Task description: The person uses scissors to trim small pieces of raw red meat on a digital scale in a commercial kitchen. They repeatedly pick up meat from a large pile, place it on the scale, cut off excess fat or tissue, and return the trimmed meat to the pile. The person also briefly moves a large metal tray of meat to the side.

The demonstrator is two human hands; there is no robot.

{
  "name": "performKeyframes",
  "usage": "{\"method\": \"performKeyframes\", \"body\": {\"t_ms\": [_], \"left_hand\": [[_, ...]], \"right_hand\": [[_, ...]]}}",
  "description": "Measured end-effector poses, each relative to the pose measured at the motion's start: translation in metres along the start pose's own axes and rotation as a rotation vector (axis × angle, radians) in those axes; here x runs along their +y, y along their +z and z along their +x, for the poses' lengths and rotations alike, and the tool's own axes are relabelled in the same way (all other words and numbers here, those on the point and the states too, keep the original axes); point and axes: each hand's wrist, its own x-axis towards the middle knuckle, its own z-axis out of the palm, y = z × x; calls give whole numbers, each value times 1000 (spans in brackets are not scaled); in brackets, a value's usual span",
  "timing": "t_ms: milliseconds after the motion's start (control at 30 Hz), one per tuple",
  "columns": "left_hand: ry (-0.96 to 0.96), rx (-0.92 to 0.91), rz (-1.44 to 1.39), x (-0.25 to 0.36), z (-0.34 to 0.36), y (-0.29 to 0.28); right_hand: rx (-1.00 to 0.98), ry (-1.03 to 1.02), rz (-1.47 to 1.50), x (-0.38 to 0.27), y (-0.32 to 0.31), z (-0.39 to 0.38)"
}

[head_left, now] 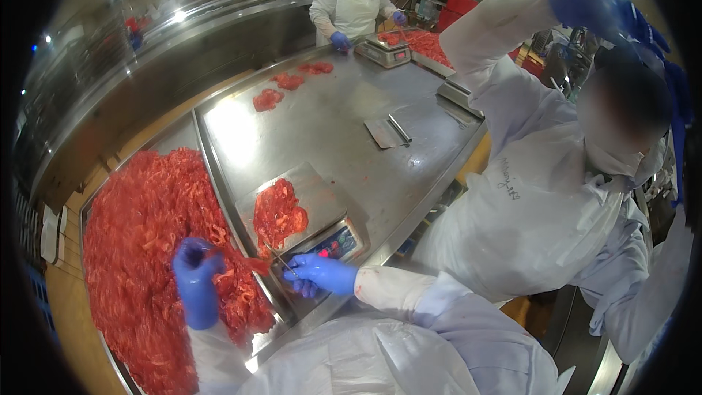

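Observation:
My left hand [197, 281], in a blue glove, is over the heap of raw red meat [146, 249]. Its fingers are closed on a strip of meat [252, 263] that stretches right, toward the table's raised edge. In my right hand [322, 274], also gloved in blue, is a thin metal tool [279, 258]; seen nearly edge-on, its kind is unclear. Just beyond that tool, a portion of meat [279, 212] rests on the steel platform of a weighing scale [322, 189]. The scale's lit display [338, 243] faces me, close to my right hand.
A flat metal scraper [387, 133] lies on the steel table [329, 124]. Small meat portions [289, 82] sit toward its far left. A co-worker [526, 205] stands close at right, arms raised. Another person [351, 7] works at a second scale [384, 51] across the table.

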Motion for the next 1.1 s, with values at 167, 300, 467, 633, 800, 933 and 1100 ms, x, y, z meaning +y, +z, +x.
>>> {"method": "performKeyframes", "body": {"t_ms": [167,300,467,633,800,933,1100], "left_hand": [[50,210,6,-15,17,-45],[-41,61,1117,-85,11,-111],[-14,-25,938,-87,11,-77],[-80,-15,764,-76,14,-52],[-112,-109,595,-78,17,-25],[-15,-150,690,-81,16,19],[-1,-121,763,-108,23,38]], "right_hand": [[-117,-32,-222,-14,-12,-28],[-141,-204,-369,-90,-13,-70],[82,-524,48,-108,-53,-79],[74,-182,-144,-65,-52,-76],[248,-302,-85,-66,-61,-75],[225,-266,-74,-68,-58,-68],[356,-167,-102,-41,-57,-31]]}}
